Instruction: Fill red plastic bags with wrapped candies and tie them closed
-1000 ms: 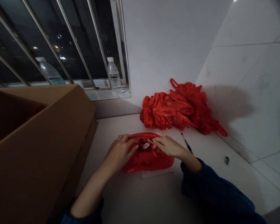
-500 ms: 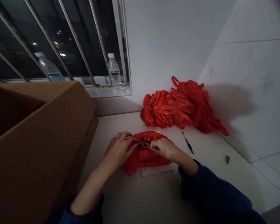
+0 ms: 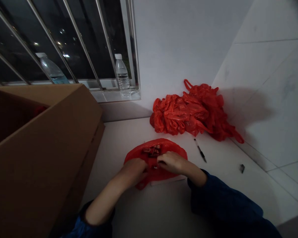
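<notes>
In the head view, left hand [image 3: 133, 170] and right hand [image 3: 172, 162] curl over the bag [image 3: 136, 150] on the table [image 3: 213, 185], packets [image 3: 155, 151] inside; fingers are bent, their hold impossible to tell. Tugging could tear thin film or spill packets. The box [image 3: 72, 132] walls the left; more room lies toward the pen [image 3: 200, 150].

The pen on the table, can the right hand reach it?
Probably yes. The pen lies close to the right hand, out to its right, and nothing covers it. That hand is busy at the red bag, though.
</notes>
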Demonstrator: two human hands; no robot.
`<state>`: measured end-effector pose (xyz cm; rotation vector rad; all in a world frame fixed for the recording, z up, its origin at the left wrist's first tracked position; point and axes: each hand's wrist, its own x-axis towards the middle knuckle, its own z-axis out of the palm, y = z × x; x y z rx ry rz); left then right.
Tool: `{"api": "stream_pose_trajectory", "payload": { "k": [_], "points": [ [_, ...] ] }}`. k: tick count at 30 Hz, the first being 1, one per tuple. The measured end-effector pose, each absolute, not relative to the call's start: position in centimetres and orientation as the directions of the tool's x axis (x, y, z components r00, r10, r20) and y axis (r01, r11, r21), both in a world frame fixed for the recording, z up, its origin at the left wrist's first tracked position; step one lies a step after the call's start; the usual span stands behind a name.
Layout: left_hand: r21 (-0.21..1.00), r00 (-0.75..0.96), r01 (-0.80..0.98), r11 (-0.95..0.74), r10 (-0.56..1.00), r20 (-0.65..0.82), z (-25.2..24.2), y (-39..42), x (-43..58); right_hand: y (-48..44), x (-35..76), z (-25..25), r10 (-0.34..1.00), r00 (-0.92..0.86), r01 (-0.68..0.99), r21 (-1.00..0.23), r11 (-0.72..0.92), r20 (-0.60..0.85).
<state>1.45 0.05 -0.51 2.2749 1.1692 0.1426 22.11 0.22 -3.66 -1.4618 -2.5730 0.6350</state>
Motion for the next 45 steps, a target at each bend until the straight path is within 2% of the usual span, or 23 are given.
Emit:
{"api": "stream_pose_trajectory", "payload": {
  "k": [4, 7, 10, 15, 19, 22, 26, 29, 32, 35, 38, 40, 43, 45],
  "points": [
    [0.388, 0.622, 0.763, -0.517, 0.749, -0.226, -0.2, 0.1, 1.5, 0.5, 22.5, -2.8, 0.86, -0.504, 0.798, -0.423, 0.43, -0.078],
    [0.342, 0.615, 0.775, -0.531, 0.758, -0.216, 0.1, 0.3, 1.5, 0.5, 22.8, -2.4, 0.864, -0.501, 0.782, -0.451, 0.43, -0.045],
    [0.327, 0.602, 0.779, -0.535, 0.785, -0.149, 0.5, 0.5, 1.7, 0.2, 22.9, -1.9, 0.85, -0.526, 0.703, -0.55, 0.452, 0.028],
    [0.446, 0.637, 0.681, -0.581, 0.77, 0.03, 1.4, 0.6, 2.1, -0.6, 23.1, -0.6, 0.864, -0.479, 0.553, -0.712, 0.433, 0.153],
    [0.588, 0.659, 0.567, -0.576, 0.746, 0.095, 2.1, 0.4, 2.3, -1.2, 23.3, 0.5, 0.894, -0.419, 0.356, -0.878, 0.32, 0.156],
    [0.645, 0.657, 0.517, -0.563, 0.744, 0.122, 2.6, 0.3, 2.2, -1.6, 23.5, 1.1, 0.878, -0.438, 0.252, -0.911, 0.327, 0.194],
    [0.655, 0.665, 0.491, -0.574, 0.733, 0.144, 2.7, 0.2, 2.0, -2.0, 23.7, 1.8, 0.863, -0.414, 0.293, -0.856, 0.427, 0.289],
    [0.609, 0.678, 0.527, -0.592, 0.726, 0.118, 2.7, 0.2, 1.6, -2.1, 23.8, 2.1, 0.849, -0.443, 0.344, -0.821, 0.456, 0.286],
    [0.506, 0.643, 0.631, -0.588, 0.762, 0.084, 2.8, 0.5, 1.0, -1.9, 24.0, 1.5, 0.855, -0.484, 0.513, -0.73, 0.452, 0.189],
    [0.421, 0.539, 0.735, -0.532, 0.834, 0.113, 3.1, 1.0, 0.3, -1.2, 24.0, 0.0, 0.852, -0.523, 0.693, -0.579, 0.43, 0.007],
    [0.385, 0.482, 0.785, -0.484, 0.869, 0.111, 3.5, 1.4, -0.2, -0.3, 23.6, -1.4, 0.834, -0.549, 0.723, -0.528, 0.446, -0.047],
    [0.371, 0.472, 0.799, -0.473, 0.876, 0.1, 3.6, 1.5, -0.5, 0.3, 23.2, -2.0, 0.871, -0.491, 0.768, -0.478, 0.425, -0.016],
    [0.365, 0.483, 0.8, -0.477, 0.872, 0.08, 3.5, 1.5, -0.6, 1.1, 22.6, -2.8, 0.943, -0.332, 0.892, -0.32, 0.318, 0.011],
    [0.365, 0.51, 0.791, -0.491, 0.859, 0.049, 3.3, 1.5, -0.7, 1.5, 22.4, -3.4, 0.962, -0.274, 0.928, -0.258, 0.269, 0.018]
  ]
}}
